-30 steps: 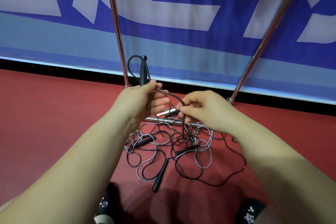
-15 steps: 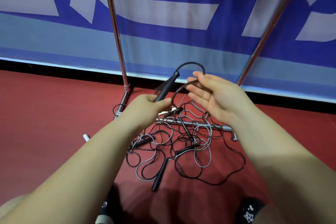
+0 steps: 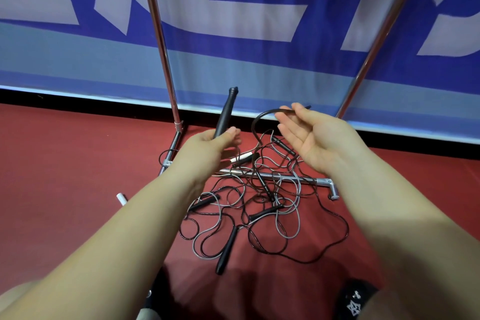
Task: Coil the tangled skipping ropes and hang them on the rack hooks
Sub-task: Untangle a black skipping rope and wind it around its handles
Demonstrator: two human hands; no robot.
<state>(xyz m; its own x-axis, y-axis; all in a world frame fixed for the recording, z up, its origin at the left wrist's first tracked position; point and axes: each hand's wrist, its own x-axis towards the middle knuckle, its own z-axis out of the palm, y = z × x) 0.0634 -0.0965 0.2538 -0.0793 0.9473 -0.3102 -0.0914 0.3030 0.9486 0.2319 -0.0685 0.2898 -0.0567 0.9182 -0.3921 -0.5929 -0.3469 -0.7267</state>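
Note:
My left hand (image 3: 211, 144) grips a black rope handle (image 3: 226, 112) that points up and away. From it a black cord (image 3: 259, 122) arcs across to my right hand (image 3: 314, 138), which is palm up with straight fingers, the cord lying over the fingertips. Below both hands a tangle of black and grey skipping ropes (image 3: 259, 208) lies on the red floor, with several black handles in it, one of them (image 3: 227, 249) at the front. The rack's two chrome uprights (image 3: 161, 41) (image 3: 376, 41) rise behind. No hooks are in view.
The rack's chrome base bar (image 3: 301, 179) crosses the floor under the tangle, ending in a foot (image 3: 333, 191) on the right. A blue and white banner (image 3: 246, 34) hangs behind the rack. My dark shoes (image 3: 355, 301) are at the bottom edge.
My right hand has let go of its pinch on the cord, opened palm up and moved right. My left hand swung the handle and now holds it more upright.

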